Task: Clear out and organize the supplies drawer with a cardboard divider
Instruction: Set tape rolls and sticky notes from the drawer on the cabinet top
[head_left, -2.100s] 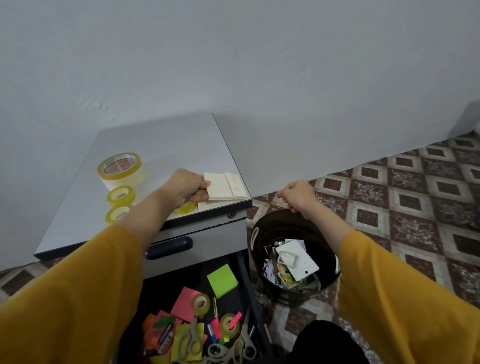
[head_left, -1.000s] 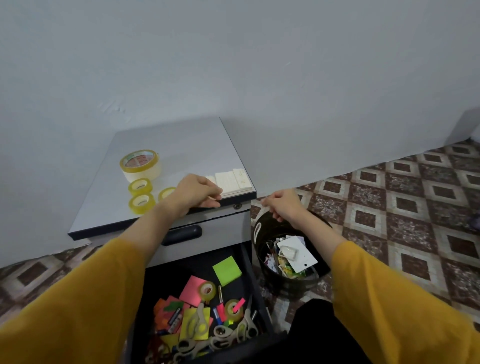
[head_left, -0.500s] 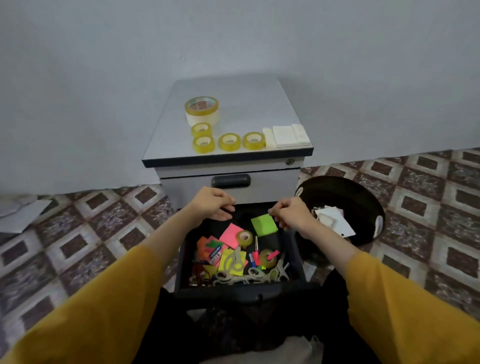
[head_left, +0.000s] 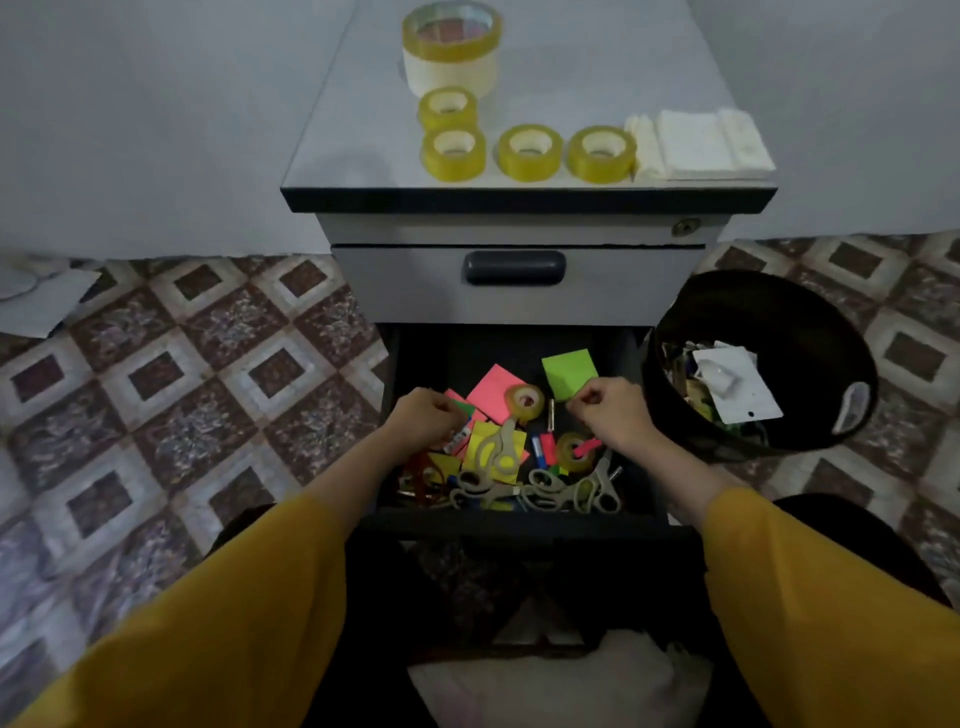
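Supplies drawer (head_left: 519, 522) partly cleared, no cardboard divider in view.
Five tape rolls (head_left: 530, 152) and white pads (head_left: 701, 145) sit on the counter (head_left: 363, 130), with scraps in the waste bin (head_left: 831, 322) beside it. The open drawer holds sticky notes (head_left: 569, 371), scissors (head_left: 571, 491), loose tape (head_left: 525, 402) and jumbled bits I cannot name. The left hand (head_left: 423, 421) and right hand (head_left: 608, 415) hover over them, fingers curled. I cannot tell whether either pinches anything. Emptying, sorting and fitting the divider look left to do.

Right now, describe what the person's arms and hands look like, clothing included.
Both arms wear loose, plain mustard-yellow sleeves; the left sleeve and right sleeve end partway down the forearm. The left hand and right hand are bare: no gloves, watch or rings visible.
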